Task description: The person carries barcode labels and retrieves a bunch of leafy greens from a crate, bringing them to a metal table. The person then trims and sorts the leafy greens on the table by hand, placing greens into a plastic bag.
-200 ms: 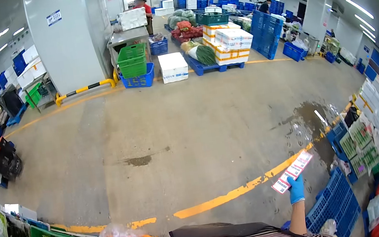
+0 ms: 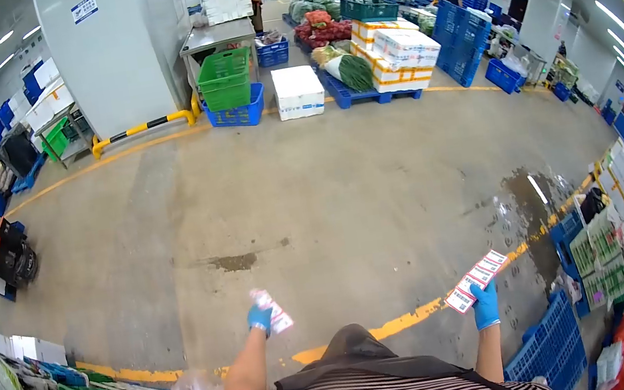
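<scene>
Over the floor (image 2: 314, 211), the left hand (image 2: 259, 318) has come into view, closed on a blurred label strip (image 2: 279, 318); the right hand (image 2: 486, 306) pinches a sharper label strip (image 2: 479, 276) along its lower edge (thumb placement is hard to see). Light edge grips should keep the printing uncovered and uncreased.

Cannot read the blurred left label strip (image 2: 281, 320) or the right label strip (image 2: 479, 276), finely printed, partly hidden by fingers (image 2: 483, 296).
</scene>
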Tool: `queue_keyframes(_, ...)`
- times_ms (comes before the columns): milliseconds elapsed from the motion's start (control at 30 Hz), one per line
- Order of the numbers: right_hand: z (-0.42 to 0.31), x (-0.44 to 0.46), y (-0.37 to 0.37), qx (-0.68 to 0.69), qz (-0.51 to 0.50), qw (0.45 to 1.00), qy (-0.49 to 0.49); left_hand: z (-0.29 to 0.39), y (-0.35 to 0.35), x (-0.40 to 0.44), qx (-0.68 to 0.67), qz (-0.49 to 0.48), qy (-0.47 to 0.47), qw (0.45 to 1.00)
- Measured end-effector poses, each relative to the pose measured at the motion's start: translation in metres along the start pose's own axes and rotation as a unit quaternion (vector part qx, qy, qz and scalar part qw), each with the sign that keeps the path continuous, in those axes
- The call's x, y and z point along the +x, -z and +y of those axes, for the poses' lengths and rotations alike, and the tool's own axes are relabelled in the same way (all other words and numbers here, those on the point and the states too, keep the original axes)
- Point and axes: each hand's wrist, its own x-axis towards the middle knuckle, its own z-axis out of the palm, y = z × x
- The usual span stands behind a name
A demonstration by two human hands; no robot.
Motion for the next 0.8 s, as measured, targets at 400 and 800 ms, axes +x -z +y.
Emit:
queue_keyframes(400,0.004,0.458,-0.359,-0.024,-0.187,0.982,0.0,0.153,0.042,0.207,-0.29,0.028,0.061,0.955)
queue_keyframes(800,-0.036,0.763,-0.665,-0.095,-0.228,0.965,0.083,0.184,0.098,0.463,-0.1,0.049,0.376,0.92)
